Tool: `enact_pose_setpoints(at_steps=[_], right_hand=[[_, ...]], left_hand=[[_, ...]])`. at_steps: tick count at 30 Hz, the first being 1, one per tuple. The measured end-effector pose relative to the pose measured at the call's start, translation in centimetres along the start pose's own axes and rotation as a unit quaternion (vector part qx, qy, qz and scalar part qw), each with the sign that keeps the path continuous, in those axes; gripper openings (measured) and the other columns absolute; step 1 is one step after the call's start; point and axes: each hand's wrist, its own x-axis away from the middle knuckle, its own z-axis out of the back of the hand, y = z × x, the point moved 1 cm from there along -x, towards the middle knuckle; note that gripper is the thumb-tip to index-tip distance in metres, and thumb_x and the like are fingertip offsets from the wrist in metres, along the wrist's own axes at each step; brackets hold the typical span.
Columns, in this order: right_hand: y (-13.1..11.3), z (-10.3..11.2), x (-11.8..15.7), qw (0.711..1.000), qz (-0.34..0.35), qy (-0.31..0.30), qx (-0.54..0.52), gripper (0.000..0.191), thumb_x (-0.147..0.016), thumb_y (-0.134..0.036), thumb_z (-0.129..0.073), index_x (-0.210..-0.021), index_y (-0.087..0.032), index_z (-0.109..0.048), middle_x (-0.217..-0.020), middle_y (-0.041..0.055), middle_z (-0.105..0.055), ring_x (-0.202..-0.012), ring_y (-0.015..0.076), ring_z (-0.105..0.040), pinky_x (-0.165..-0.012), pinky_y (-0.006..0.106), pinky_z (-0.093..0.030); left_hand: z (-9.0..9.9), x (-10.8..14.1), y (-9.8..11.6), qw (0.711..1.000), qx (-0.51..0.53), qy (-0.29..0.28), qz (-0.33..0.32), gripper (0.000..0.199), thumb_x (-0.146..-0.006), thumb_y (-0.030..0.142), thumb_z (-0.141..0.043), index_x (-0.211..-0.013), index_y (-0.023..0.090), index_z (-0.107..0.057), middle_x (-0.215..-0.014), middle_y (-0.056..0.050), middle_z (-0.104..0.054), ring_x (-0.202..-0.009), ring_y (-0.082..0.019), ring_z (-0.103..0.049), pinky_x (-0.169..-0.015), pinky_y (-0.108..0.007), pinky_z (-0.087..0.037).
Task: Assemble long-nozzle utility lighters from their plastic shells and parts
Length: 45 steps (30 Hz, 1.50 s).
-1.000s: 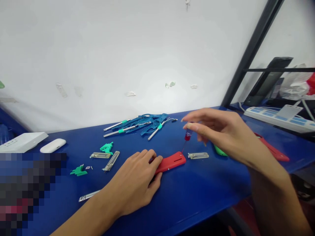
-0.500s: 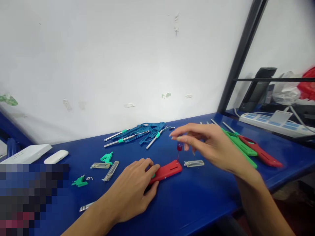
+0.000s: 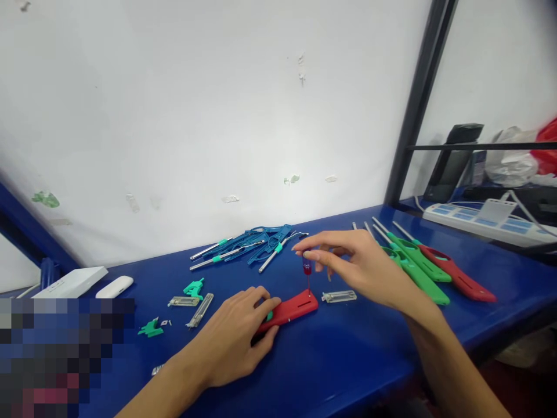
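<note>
My left hand (image 3: 237, 331) grips a red lighter handle (image 3: 296, 309), pressing it flat on the blue table; its near end is covered by my fingers. A bit of green shows beside my index finger. Above the handle's right end, my right hand (image 3: 348, 261) pinches a small screwdriver (image 3: 307, 267) by its purple and red grip. The screwdriver stands upright, its thin shaft reaching down to a hole at that end of the handle. Just right of the handle lies a clear fuel tank (image 3: 339, 296).
Blue lighter shells with metal tubes (image 3: 248, 244) lie near the wall. Green lighters (image 3: 420, 276) and a red lighter (image 3: 467, 280) rest at right, before a power strip (image 3: 487, 222). Green plastic parts (image 3: 194, 288), more clear tanks (image 3: 201, 310) and a white case (image 3: 115, 287) lie left.
The camera view has shifted slightly. Both hands keep their grips, and the screwdriver still stands on the red handle's end.
</note>
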Motion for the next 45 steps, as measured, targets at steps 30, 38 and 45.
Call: enact_pose_setpoints(at_steps=[30, 38, 45], right_hand=[[0.8, -0.7, -0.4, 0.998, -0.031, 0.047, 0.036, 0.025, -0.100, -0.044, -0.062, -0.107, -0.026, -0.077, -0.079, -0.0010, -0.074, -0.057, 0.0106, -0.063, -0.061, 0.023, -0.053], [0.3, -0.1, -0.2, 0.998, -0.037, 0.031, 0.036, 0.023, -0.098, -0.043, -0.064, -0.101, -0.026, -0.078, -0.082, -0.0010, -0.075, -0.059, 0.0105, -0.061, -0.059, 0.023, -0.050], [0.7, -0.9, -0.4, 0.990, -0.049, 0.105, 0.077, 0.036, -0.080, -0.054, -0.082, -0.080, -0.022, -0.067, -0.071, -0.0036, -0.066, -0.057, 0.0098, -0.056, -0.052, 0.023, -0.042]], left_hand=[[-0.1, -0.1, -0.1, 1.000, -0.004, 0.005, -0.008, 0.033, -0.101, 0.026, -0.049, -0.131, 0.024, -0.061, -0.117, -0.008, -0.064, -0.102, -0.026, -0.064, -0.090, -0.044, -0.055], [0.0, 0.1, -0.1, 1.000, 0.000, -0.003, -0.004, 0.032, -0.101, 0.026, -0.047, -0.131, 0.023, -0.060, -0.118, -0.009, -0.063, -0.103, -0.027, -0.064, -0.090, -0.045, -0.054], [-0.2, -0.2, -0.3, 1.000, 0.000, -0.010, -0.001, 0.027, -0.102, 0.027, -0.047, -0.126, 0.023, -0.059, -0.120, -0.008, -0.062, -0.104, -0.027, -0.063, -0.090, -0.046, -0.053]])
